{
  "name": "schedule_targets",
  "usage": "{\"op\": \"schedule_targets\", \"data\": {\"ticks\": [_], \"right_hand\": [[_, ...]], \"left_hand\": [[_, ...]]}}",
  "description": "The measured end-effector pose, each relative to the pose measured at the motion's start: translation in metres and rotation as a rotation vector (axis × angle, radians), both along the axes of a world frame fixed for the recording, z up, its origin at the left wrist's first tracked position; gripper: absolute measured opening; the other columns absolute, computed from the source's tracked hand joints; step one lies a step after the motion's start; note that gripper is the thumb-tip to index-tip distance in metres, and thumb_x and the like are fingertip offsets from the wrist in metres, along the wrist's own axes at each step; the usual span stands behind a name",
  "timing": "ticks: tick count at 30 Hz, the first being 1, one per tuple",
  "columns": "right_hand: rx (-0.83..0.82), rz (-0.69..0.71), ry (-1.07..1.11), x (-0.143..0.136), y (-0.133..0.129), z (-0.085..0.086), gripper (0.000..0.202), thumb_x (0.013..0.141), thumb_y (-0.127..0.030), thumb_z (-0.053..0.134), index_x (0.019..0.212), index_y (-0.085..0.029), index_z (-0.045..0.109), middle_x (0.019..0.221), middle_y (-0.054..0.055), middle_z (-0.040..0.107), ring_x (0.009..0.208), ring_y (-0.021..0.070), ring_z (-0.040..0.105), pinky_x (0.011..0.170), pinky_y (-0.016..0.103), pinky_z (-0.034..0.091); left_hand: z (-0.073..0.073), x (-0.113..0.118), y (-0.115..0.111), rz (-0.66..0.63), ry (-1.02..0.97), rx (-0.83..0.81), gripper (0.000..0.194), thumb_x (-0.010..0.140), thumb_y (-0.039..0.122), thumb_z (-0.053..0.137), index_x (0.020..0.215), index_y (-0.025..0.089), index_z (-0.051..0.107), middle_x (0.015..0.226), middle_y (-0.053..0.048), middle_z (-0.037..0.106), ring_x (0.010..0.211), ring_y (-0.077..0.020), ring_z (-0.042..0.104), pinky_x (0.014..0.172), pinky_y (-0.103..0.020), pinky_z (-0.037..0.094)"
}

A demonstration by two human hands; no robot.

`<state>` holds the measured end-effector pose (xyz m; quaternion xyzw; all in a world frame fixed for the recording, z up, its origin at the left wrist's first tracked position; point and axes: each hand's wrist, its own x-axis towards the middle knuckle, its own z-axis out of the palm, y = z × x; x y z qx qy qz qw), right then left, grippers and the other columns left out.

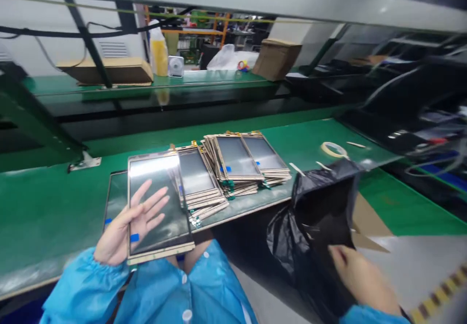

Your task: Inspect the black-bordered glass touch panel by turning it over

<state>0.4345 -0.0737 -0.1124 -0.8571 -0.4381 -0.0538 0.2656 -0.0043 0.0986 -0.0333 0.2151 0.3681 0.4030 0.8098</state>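
My left hand [116, 234] grips a see-through glass touch panel [171, 229] by its left edge, thumb in front and fingers behind, visible through the glass. The panel is tilted upright, with a blue tab on its lower left and a pale strip along the bottom. Behind it, another panel [116, 195] lies on the green bench. Stacks of similar framed panels [239, 156] lean together to the right. My right hand [365, 280] is low at the mouth of a black plastic bag [324, 217]; motion blur hides its fingers and anything in them.
A roll of masking tape [333, 149] lies on the green bench [306, 139] near white strips. On the back shelf stand cardboard boxes [279, 59], a yellow bottle [159, 54] and a small white device [175, 66]. A metal post bracket [85, 161] is fixed at left.
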Motion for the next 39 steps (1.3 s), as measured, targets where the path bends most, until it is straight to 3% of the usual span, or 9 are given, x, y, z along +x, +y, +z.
{"op": "schedule_targets", "data": {"ticks": [3,6,10,20,25,29,33,36,39], "right_hand": [[0.107,0.203,0.286,-0.063,0.042,0.025,0.037,0.078,-0.056,0.049,0.078,-0.023,0.066,0.080,0.010,0.068,0.068,0.0258,0.065,0.058,0.036,0.049],[-0.034,0.764,0.839,-0.152,0.083,0.046,0.035,0.086,-0.045,0.050,0.105,-0.019,0.064,0.086,0.007,0.069,0.072,0.0194,0.066,0.064,0.030,0.053],[-0.196,1.138,0.926,-0.223,0.108,0.053,0.024,0.091,-0.034,0.046,0.100,-0.018,0.062,0.078,0.004,0.066,0.063,0.0143,0.062,0.065,0.027,0.051],[-0.007,1.095,-0.222,-0.249,0.127,0.047,0.030,0.094,-0.012,0.033,0.071,-0.018,0.051,0.062,0.001,0.054,0.053,0.0154,0.054,0.051,0.028,0.026],[0.022,1.016,-0.449,-0.266,0.135,0.053,0.026,0.083,-0.002,0.041,0.064,-0.018,0.045,0.055,0.001,0.049,0.047,0.0159,0.051,0.050,0.030,0.019],[-0.146,1.302,-0.194,-0.271,0.129,0.081,0.020,0.076,-0.002,0.051,0.063,-0.017,0.048,0.058,-0.001,0.053,0.049,0.0129,0.049,0.049,0.028,0.019],[-0.361,1.608,0.598,-0.287,0.156,0.127,0.019,0.078,-0.008,0.049,0.062,-0.017,0.052,0.055,-0.005,0.051,0.049,0.0080,0.046,0.048,0.020,0.029],[-0.316,1.498,1.050,-0.289,0.200,0.158,0.014,0.081,-0.019,0.050,0.069,-0.017,0.056,0.053,-0.005,0.052,0.043,0.0075,0.045,0.042,0.018,0.034],[0.033,1.280,1.142,-0.263,0.230,0.177,0.014,0.083,-0.029,0.057,0.077,-0.016,0.061,0.058,-0.003,0.054,0.046,0.0073,0.048,0.043,0.017,0.038]], "left_hand": [[-0.001,0.007,-0.013,0.019,-0.027,0.121,0.054,0.093,0.024,0.042,0.145,0.035,0.029,0.142,-0.007,0.049,0.130,-0.0257,0.045,0.102,-0.044,0.042],[0.004,0.007,-0.025,0.073,-0.010,0.215,0.053,0.094,0.025,0.042,0.145,0.034,0.029,0.141,-0.007,0.050,0.130,-0.0271,0.045,0.102,-0.046,0.041],[0.009,-0.002,-0.040,0.180,0.066,0.327,0.054,0.092,0.027,0.047,0.144,0.033,0.031,0.138,-0.008,0.052,0.127,-0.0287,0.049,0.097,-0.044,0.046],[0.001,0.020,-0.073,0.449,0.278,0.515,0.047,0.091,0.029,0.052,0.137,0.032,0.044,0.137,-0.005,0.054,0.127,-0.0285,0.048,0.102,-0.042,0.044],[-0.006,0.031,-0.066,0.599,0.323,0.574,0.045,0.093,0.026,0.048,0.137,0.033,0.043,0.143,-0.004,0.046,0.132,-0.0273,0.042,0.105,-0.041,0.041],[-0.011,0.017,-0.053,0.615,0.301,0.536,0.047,0.092,0.029,0.050,0.138,0.030,0.040,0.146,-0.005,0.043,0.133,-0.0275,0.041,0.103,-0.039,0.042],[-0.026,0.001,-0.040,0.329,0.031,0.336,0.048,0.090,0.032,0.052,0.137,0.025,0.042,0.141,-0.010,0.048,0.124,-0.0297,0.051,0.092,-0.039,0.050],[-0.041,0.001,-0.036,0.159,-0.159,0.168,0.052,0.091,0.049,0.045,0.134,0.019,0.047,0.134,-0.015,0.055,0.117,-0.0306,0.057,0.082,-0.037,0.054],[-0.050,0.000,-0.040,0.092,-0.269,0.094,0.060,0.089,0.061,0.039,0.130,0.019,0.052,0.134,-0.016,0.055,0.116,-0.0302,0.058,0.079,-0.035,0.056]]}}
